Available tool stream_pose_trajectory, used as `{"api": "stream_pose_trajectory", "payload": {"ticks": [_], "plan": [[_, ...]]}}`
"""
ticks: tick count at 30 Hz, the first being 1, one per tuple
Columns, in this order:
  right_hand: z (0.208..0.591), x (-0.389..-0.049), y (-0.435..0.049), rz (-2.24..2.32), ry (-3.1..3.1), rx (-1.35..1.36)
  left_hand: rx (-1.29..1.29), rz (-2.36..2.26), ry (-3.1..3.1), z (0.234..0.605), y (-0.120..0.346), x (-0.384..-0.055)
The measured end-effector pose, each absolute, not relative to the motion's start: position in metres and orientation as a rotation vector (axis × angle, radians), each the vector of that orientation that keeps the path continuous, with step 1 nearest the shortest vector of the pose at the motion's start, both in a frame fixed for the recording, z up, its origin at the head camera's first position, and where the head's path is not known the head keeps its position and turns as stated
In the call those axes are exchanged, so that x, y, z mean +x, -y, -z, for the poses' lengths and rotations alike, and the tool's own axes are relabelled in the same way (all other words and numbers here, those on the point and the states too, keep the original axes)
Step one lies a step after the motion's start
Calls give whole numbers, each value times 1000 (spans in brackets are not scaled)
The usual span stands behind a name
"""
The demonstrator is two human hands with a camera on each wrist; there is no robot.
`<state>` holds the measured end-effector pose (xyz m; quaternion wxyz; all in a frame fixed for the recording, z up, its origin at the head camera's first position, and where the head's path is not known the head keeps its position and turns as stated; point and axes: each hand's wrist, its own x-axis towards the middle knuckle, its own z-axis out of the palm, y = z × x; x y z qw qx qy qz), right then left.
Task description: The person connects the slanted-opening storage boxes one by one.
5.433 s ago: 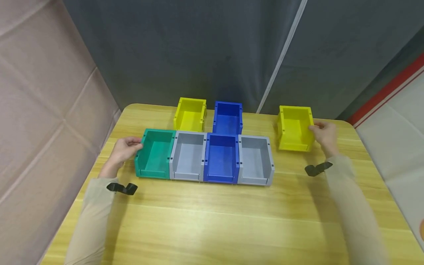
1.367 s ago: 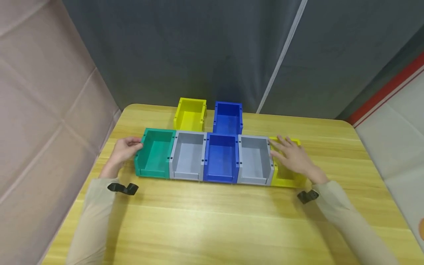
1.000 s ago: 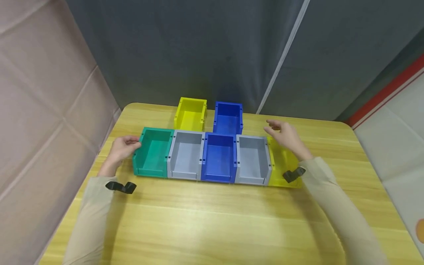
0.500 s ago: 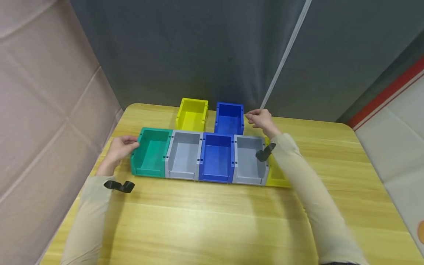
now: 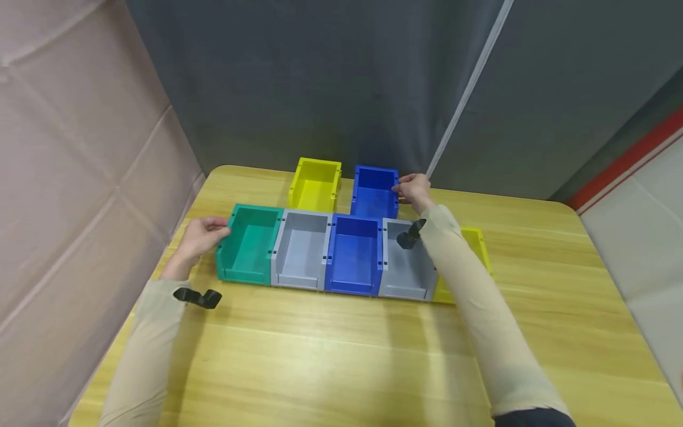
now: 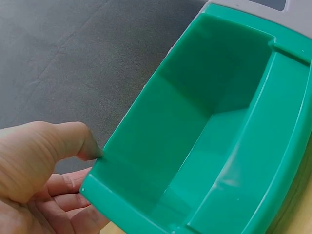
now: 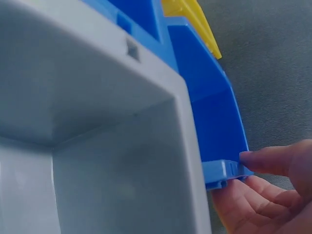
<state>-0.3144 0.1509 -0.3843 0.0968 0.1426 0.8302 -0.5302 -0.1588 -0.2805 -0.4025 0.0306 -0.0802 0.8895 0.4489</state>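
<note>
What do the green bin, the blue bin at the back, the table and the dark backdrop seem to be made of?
Green bin, rear blue bin: likely moulded plastic, smooth with a slight sheen; colour is even and edges catch light.
Table: wood or wood-look laminate, softly glossy; it shows grain and a pale reflection.
Dark backdrop: probably matt fabric, given its soft folds.

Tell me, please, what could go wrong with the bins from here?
The right hand pinches the rear blue bin, close behind the front blue bin; moved low, they might collide. The right sleeve crosses above the right-end yellow bin and could nudge it. The left hand pinches the green bin, so a tug might shift it.
</note>
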Motion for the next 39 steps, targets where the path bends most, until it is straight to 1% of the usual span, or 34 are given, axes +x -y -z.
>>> {"api": "stream_pose_trajectory", "payload": {"ticks": [12,18,24,30,39], "plan": [[389,-323,-148,1485,-2602,459,-262,-1386,-2728,404,278,-160],[382,-322,-161,1428,-2712,523,-259,-1391,-2711,405,275,-163],[367,-324,-184,1448,-2781,575,-259,-1383,-2716,405,276,-163],[347,-325,-217,1480,-2772,631,-234,-1486,-2687,405,280,-162],[321,-310,-276,1484,-2704,707,-246,-1374,-2690,403,277,-163]]}}
